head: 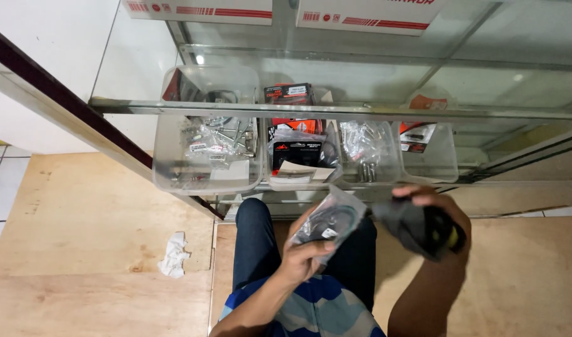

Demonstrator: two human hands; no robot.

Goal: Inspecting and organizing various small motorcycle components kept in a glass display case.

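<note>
Low in the middle of the frame, the left hand [305, 256] grips a clear plastic packet holding a coiled black part [330, 221], fingers closed on its lower end. The packet is an oblong, and its long axis runs diagonally from the hand at lower left up toward the upper right, its free end pointing at the shelves. Its film is glossy and crinkled, with a small white label near the lower edge. Just right of it, the right hand [439, 215] is closed around a dark grey cloth bundle with a yellow spot [420, 228], close to the packet's upper end; whether the two touch cannot be told. Both hands sit above dark blue trousers [255, 243]. At lower left a crumpled white tissue [173, 254] lies on the plywood floor [80, 212]. Farther up, clear plastic tubs [205, 178] of bagged bolts and boxed parts stand in a row on a glass shelf [336, 111], and white-and-red cartons [367, 14] line the top edge.
</note>
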